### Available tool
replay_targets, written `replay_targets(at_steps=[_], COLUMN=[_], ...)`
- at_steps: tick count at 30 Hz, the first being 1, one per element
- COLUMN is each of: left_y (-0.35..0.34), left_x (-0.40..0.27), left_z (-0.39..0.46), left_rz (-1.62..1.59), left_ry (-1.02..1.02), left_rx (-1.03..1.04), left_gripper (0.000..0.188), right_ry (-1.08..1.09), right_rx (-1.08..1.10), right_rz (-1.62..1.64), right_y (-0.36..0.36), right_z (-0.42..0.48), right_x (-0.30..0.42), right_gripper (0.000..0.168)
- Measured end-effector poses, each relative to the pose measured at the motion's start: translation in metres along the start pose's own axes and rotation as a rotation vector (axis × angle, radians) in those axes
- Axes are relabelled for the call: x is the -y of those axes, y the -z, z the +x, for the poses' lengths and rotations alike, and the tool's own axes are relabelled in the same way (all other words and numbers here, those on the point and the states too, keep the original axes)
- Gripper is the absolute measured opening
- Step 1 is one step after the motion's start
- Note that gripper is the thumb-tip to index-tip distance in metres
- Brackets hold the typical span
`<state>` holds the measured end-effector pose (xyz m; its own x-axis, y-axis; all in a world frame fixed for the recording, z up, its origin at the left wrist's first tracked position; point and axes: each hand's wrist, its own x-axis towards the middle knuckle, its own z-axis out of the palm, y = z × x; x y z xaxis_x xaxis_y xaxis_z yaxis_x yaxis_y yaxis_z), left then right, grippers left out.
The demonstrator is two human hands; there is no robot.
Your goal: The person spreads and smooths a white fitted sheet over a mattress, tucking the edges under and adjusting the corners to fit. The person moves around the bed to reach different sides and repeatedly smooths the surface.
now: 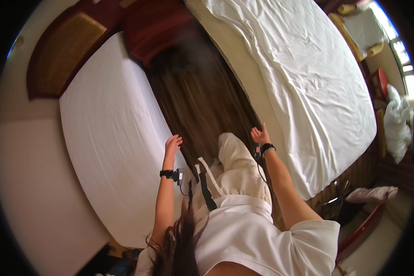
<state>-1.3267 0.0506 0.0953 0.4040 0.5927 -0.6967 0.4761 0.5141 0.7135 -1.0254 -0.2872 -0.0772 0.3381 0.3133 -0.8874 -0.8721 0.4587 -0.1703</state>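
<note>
My left hand (173,145) hangs beside the near edge of a mattress in a smooth white sheet (117,138), with nothing in it. I cannot tell whether it touches the sheet. On the other side, my right hand (260,135) is empty, thumb raised and fingers loosely bent. It is closest to the beige side of the second bed (265,93). Over that bed lies a loose, wrinkled white sheet (310,82). Each wrist carries a strapped black device, the left one (174,175) and the right one (264,149), with thin cables.
Dark wood floor (207,93) runs between the beds to a dark red wooden cabinet (155,24). A headboard (65,51) stands left. At right are a cushioned wooden armchair (364,31), a white plastic-looking bundle (396,124), and a folded cloth (372,194) by a red chair edge (362,231).
</note>
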Motion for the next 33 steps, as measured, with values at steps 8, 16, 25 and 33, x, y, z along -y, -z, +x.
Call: replay_targets(at_steps=[8, 16, 25, 33], left_y=[-0.124, -0.205, -0.252, -0.378], left_x=[-0.211, -0.34, -0.499, -0.625], left_z=[0.232, 0.412, 0.617, 0.756], left_rz=[0.157, 0.256, 0.187, -0.004], left_ry=[-0.075, 0.039, -0.012, -0.04], left_rx=[0.302, 0.336, 0.225, 0.078], left_gripper=[0.029, 0.024, 0.044, 0.087], right_ry=[0.257, 0.235, -0.177, -0.026], right_rx=[-0.107, -0.333, -0.062, -0.227], right_rz=[0.552, 0.042, -0.188, 0.681], right_y=[-0.164, -0.124, -0.348, -0.543], right_z=[0.139, 0.168, 0.168, 0.271], right_x=[0.03, -0.006, 0.079, 0.196], right_gripper=[0.071, 0.045, 0.051, 0.09])
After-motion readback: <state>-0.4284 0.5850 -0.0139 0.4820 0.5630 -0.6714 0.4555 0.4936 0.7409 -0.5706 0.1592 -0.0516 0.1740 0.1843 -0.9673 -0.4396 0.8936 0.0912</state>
